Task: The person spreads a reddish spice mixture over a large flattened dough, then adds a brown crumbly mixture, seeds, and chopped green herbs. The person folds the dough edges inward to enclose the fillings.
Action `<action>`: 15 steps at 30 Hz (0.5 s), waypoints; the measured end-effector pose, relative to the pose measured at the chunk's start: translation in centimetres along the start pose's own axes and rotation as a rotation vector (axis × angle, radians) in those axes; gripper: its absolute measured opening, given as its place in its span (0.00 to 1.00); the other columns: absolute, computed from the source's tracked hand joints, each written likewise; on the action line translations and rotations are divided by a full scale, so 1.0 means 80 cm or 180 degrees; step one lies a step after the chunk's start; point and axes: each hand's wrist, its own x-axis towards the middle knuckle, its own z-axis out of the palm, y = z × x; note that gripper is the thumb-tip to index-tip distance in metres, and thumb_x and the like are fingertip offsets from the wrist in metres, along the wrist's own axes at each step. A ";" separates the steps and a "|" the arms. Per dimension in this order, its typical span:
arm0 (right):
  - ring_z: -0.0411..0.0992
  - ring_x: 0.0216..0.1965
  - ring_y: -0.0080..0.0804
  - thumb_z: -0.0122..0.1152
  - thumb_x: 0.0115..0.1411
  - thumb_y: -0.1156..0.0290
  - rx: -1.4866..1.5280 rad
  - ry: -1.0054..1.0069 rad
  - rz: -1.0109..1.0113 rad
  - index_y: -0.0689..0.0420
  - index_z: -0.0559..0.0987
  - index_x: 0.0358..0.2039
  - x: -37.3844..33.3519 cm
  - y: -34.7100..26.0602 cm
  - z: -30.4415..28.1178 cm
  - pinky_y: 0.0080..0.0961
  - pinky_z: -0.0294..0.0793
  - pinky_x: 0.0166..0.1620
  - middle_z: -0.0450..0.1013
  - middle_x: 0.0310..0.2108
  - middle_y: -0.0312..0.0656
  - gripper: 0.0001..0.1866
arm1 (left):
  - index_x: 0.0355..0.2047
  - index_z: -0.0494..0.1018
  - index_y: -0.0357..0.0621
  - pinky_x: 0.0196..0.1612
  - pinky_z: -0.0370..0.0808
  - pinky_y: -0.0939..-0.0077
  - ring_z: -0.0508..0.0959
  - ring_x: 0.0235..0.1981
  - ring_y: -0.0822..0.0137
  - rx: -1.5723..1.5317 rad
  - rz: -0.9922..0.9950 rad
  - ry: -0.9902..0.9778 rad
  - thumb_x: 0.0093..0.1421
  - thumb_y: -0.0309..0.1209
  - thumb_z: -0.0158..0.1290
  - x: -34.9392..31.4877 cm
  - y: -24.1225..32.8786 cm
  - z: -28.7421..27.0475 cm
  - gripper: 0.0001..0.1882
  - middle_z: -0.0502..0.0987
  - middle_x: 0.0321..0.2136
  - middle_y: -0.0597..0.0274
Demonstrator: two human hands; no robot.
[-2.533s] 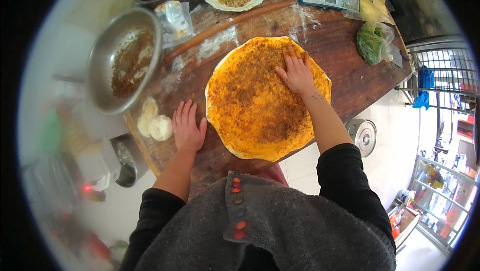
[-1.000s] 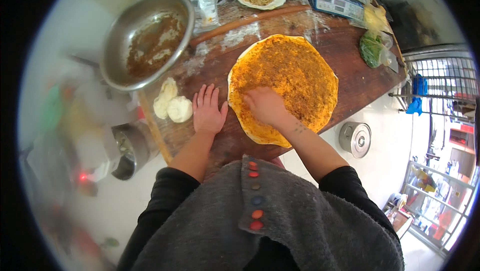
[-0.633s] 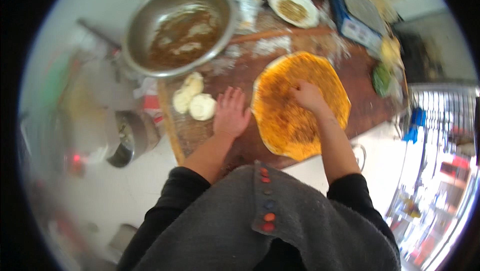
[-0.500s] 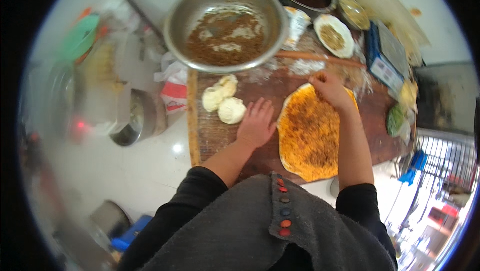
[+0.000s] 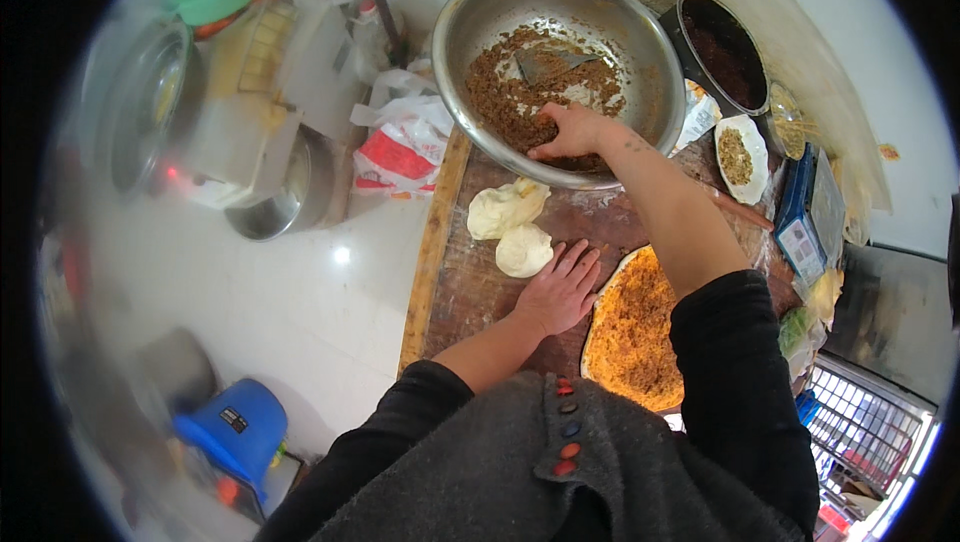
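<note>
Inside the large steel bowl [image 5: 655,52], my right hand [image 5: 575,134] has its fingers curled into a brown crumbly filling [image 5: 500,82]. A flat grey triangular piece [image 5: 550,64] lies on that filling. My left hand [image 5: 562,292] rests flat on the wooden board [image 5: 465,287], fingers spread, holding nothing. Just beyond its fingertips sit pale dough lumps [image 5: 523,250]. To its right lies a rolled-out dough sheet [image 5: 630,342] covered in an orange spread with brown crumbs. My right forearm and sleeve hide the sheet's right part.
At the back right stand a dark pot [image 5: 722,52], a white dish of crumbs [image 5: 740,154] and a blue scale [image 5: 800,217]. A rolling pin [image 5: 740,207] lies partly under my right arm. White-and-red plastic bags [image 5: 405,147] are left of the board; a blue bucket [image 5: 235,432] is on the floor.
My right hand has moved from the dough sheet's far edge up and left into the steel bowl. The left hand stays flat on the board. The view has shifted left.
</note>
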 end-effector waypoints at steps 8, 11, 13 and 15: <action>0.73 0.39 0.31 0.64 0.51 0.64 0.1426 -0.1313 -0.0205 0.54 0.76 0.48 -0.008 0.011 -0.009 0.30 0.75 0.37 0.75 0.39 0.40 0.22 | 0.53 0.70 0.39 0.66 0.55 0.52 0.59 0.64 0.53 -0.0038 -0.0023 0.0071 0.59 0.44 0.51 0.001 0.002 -0.003 0.27 0.65 0.60 0.55; 0.72 0.34 0.24 0.62 0.56 0.68 0.3428 -0.1523 -0.0378 0.54 0.75 0.47 -0.029 0.022 -0.014 0.25 0.74 0.29 0.73 0.37 0.36 0.17 | 0.53 0.70 0.40 0.66 0.55 0.51 0.59 0.64 0.54 -0.0041 -0.0018 0.0070 0.58 0.44 0.51 0.001 0.002 -0.002 0.27 0.65 0.60 0.55; 0.72 0.33 0.23 0.61 0.58 0.70 0.4052 -0.1208 -0.0547 0.54 0.75 0.45 -0.044 0.025 -0.023 0.23 0.73 0.27 0.72 0.37 0.35 0.14 | 0.53 0.70 0.40 0.66 0.54 0.52 0.59 0.64 0.54 0.0002 -0.0015 0.0029 0.58 0.44 0.51 0.002 0.002 -0.002 0.27 0.64 0.60 0.56; 0.72 0.34 0.23 0.61 0.59 0.70 0.4462 -0.1025 -0.0535 0.54 0.75 0.45 -0.061 0.028 -0.036 0.22 0.71 0.26 0.72 0.38 0.35 0.14 | 0.55 0.69 0.41 0.67 0.53 0.52 0.58 0.65 0.54 0.0092 -0.0020 -0.0110 0.59 0.45 0.50 0.002 0.003 -0.003 0.28 0.64 0.61 0.57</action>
